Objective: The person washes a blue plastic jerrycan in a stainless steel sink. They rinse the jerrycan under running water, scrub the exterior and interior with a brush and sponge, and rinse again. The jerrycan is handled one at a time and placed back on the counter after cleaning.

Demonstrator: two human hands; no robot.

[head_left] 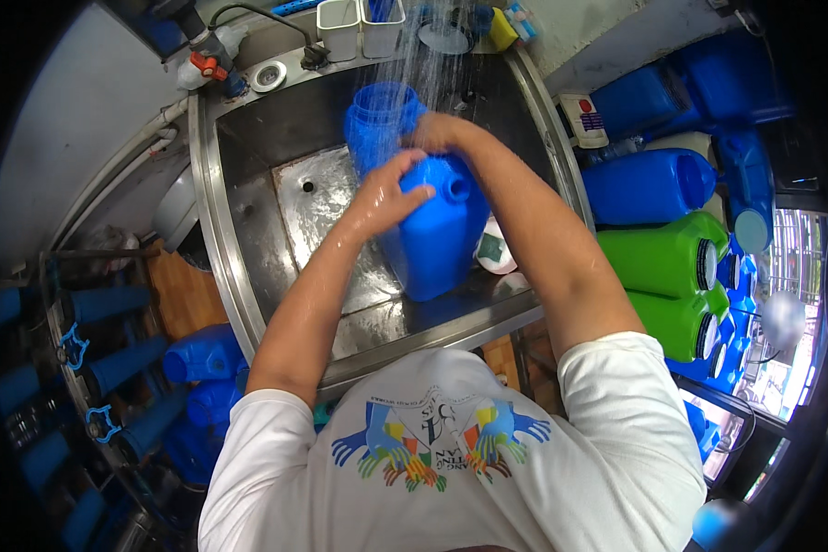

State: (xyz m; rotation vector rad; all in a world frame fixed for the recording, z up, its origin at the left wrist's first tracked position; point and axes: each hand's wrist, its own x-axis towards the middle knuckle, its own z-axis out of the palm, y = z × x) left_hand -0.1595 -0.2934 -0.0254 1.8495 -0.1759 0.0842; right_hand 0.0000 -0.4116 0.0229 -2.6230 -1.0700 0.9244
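Observation:
A blue plastic water jug [438,244] stands tilted in the metal sink [377,317]. Its wide round mouth [385,99] faces away from me, under falling water [405,55]. A small round spout hole [455,189] shows on the nearer shoulder. My left hand [386,198] holds the jug by its upper left side, thumb and fingers bent over the shoulder. Just beyond it, my right hand [439,134] grips the jug around the handle area, its fingertips partly hidden by spray and the jug. Water wets both hands.
A white and green object [494,248] lies right of the jug. White bins [339,29] and a yellow sponge [502,29] sit along the far ledge. Green jugs [658,248] and blue jugs [649,187] stack at right. A metal rack [74,350] stands at left.

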